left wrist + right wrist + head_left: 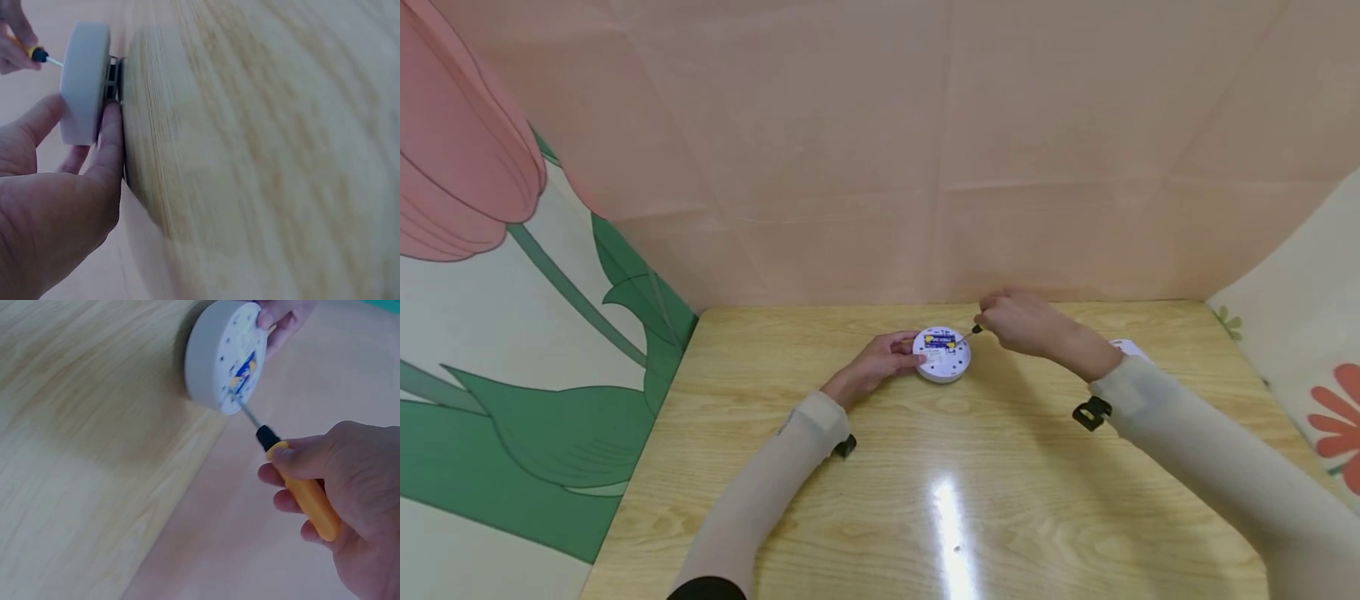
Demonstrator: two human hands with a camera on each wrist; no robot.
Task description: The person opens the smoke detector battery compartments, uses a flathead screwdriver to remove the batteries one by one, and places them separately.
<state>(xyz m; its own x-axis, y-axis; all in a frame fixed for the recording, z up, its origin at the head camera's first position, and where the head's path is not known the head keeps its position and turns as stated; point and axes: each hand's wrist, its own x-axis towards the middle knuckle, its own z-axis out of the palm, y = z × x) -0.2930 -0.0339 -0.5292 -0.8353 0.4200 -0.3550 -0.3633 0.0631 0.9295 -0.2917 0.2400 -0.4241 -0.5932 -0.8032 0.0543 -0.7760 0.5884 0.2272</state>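
A round white device [942, 369], its flat face dotted with small dark holes and bearing a blue-and-yellow patch, is near the table's far edge. My left hand [882, 362] grips it by the left side; in the left wrist view the thumb presses the dotted face's side and the fingers support the opposite side. From the right, my right hand [359, 487] holds a screwdriver [314, 507] with a yellow handle, black collar and thin metal shaft. The shaft's tip meets the face near the edge of the coloured patch.
The wooden table [925, 450] carries a bright light reflection toward the front. A white object [1129, 347] lies partly behind my right forearm. A plain pinkish sheet [880, 167] rises along the far edge, and flower-printed panels [572, 350] stand at both sides.
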